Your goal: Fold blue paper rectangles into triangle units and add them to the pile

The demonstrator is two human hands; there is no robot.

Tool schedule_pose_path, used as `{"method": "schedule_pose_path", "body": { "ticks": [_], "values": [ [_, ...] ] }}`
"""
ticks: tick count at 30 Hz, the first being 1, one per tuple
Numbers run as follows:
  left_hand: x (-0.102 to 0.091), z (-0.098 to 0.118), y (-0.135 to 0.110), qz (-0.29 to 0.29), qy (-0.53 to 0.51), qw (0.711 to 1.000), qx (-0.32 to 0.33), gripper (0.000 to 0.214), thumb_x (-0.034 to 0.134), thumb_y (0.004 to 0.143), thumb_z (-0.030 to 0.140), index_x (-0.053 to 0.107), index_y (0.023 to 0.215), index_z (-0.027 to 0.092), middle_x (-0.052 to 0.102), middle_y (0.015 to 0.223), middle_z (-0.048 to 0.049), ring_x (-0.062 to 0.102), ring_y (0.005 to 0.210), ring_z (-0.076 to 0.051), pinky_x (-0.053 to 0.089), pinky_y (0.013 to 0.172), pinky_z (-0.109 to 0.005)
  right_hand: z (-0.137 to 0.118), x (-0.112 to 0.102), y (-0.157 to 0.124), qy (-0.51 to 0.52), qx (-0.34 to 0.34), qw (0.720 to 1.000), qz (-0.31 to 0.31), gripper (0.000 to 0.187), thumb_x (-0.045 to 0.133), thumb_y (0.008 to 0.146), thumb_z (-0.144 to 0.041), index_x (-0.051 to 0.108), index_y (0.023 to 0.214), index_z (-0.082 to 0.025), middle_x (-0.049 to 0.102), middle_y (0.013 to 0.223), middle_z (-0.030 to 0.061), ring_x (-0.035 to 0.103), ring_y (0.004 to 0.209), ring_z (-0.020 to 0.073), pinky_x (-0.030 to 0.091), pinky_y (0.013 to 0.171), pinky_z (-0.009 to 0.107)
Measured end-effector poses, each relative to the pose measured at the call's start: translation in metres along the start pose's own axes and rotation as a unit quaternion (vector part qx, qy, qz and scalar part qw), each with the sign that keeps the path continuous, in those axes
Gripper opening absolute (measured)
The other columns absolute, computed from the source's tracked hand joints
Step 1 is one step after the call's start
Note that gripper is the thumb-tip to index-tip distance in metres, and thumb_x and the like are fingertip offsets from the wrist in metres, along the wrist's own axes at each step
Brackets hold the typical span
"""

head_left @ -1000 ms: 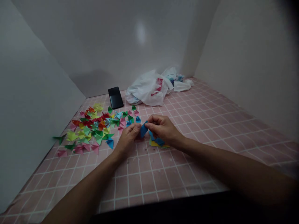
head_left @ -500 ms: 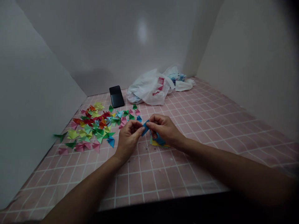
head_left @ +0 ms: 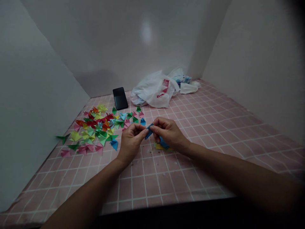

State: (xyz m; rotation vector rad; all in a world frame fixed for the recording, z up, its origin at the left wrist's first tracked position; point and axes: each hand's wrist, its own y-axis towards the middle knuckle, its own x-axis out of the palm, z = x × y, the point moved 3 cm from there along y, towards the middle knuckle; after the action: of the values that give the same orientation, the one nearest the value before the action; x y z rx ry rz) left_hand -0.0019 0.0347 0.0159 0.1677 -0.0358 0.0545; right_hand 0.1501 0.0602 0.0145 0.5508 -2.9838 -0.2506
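Left hand (head_left: 131,143) and right hand (head_left: 169,133) reached forward, close together above pink grid sheet (head_left: 145,187), fingertips narrowly pinching folded blue paper (head_left: 149,131) over yellow paper (head_left: 160,147). White plastic bag (head_left: 154,90) bore red print, unreadable.

Pink grid-lined surface (head_left: 214,156); folded paper triangles (head_left: 95,130) in colourful scatter, left; black smartphone (head_left: 120,98) beyond them; white plastic bag (head_left: 153,90) toward back, right of phone.

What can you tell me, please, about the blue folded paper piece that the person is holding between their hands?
The blue folded paper piece is a small, narrow, pointed shape of matt-looking coloured paper with a folded edge. It is tilted, its upper end leaning toward the right hand, and is pinched by the fingertips of that hand and the left hand, above the pink grid-patterned surface. Fingers hide part of it.
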Motion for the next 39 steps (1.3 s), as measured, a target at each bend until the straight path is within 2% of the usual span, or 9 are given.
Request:
{"method": "schedule_pose_path", "body": {
  "ticks": [9, 17, 21, 29, 39],
  "values": [
    [-0.001, 0.004, 0.001, -0.012, 0.026, 0.999, 0.018, 0.015, 0.078, 0.074, 0.026, 0.067, 0.075, 0.016, 0.067, 0.071, 0.0, 0.06, 0.065, -0.012, 0.049, 0.062, -0.025, 0.0, -0.003, 0.001, -0.002, 0.004, 1.0, -0.011, 0.027, 0.071, 0.082, -0.04, 0.057, 0.075, -0.018, 0.056, 0.051, -0.0063, 0.051, 0.04, 0.0078, 0.04, 0.04, 0.019],
    [0.0, 0.003, 0.0, -0.02, 0.068, 0.996, 0.047, 0.013, 0.076, 0.078, 0.026, 0.066, 0.08, 0.018, 0.065, 0.074, 0.0013, 0.059, 0.068, -0.012, 0.047, 0.064, -0.024, -0.009, -0.002, -0.003, -0.051, -0.021, 0.998, 0.024, 0.026, 0.069, 0.083, -0.039, 0.058, 0.075, -0.018, 0.056, 0.051, -0.0056, 0.05, 0.041, 0.0079, 0.04, 0.041, 0.019],
    [-0.002, 0.003, 0.001, -0.021, 0.072, 0.997, 0.033, 0.014, 0.077, 0.077, 0.027, 0.067, 0.078, 0.017, 0.065, 0.073, 0.0005, 0.058, 0.067, -0.012, 0.046, 0.064, -0.025, -0.009, -0.002, -0.003, -0.053, -0.023, 0.998, 0.02, 0.026, 0.07, 0.084, -0.04, 0.059, 0.076, -0.018, 0.057, 0.052, -0.005, 0.051, 0.042, 0.0083, 0.04, 0.042, 0.019],
    [-0.003, 0.004, 0.004, -0.039, 0.012, 0.999, 0.003, 0.013, 0.079, 0.072, 0.024, 0.068, 0.073, 0.017, 0.068, 0.073, -0.0004, 0.062, 0.068, -0.013, 0.049, 0.066, -0.026, -0.008, -0.003, -0.001, -0.028, -0.019, 0.999, -0.014, 0.027, 0.071, 0.083, -0.042, 0.059, 0.077, -0.018, 0.056, 0.054, -0.0052, 0.05, 0.043, 0.0079, 0.04, 0.042, 0.019],
    [-0.002, 0.005, 0.003, -0.047, 0.027, 0.999, 0.008, 0.014, 0.078, 0.069, 0.021, 0.065, 0.07, 0.018, 0.066, 0.075, 0.0, 0.059, 0.068, -0.012, 0.048, 0.064, -0.026, -0.013, -0.004, 0.0, -0.097, -0.016, 0.995, -0.027, 0.027, 0.068, 0.085, -0.04, 0.057, 0.073, -0.018, 0.055, 0.052, -0.0054, 0.047, 0.041, 0.0067, 0.037, 0.042, 0.019]
  ]
}}
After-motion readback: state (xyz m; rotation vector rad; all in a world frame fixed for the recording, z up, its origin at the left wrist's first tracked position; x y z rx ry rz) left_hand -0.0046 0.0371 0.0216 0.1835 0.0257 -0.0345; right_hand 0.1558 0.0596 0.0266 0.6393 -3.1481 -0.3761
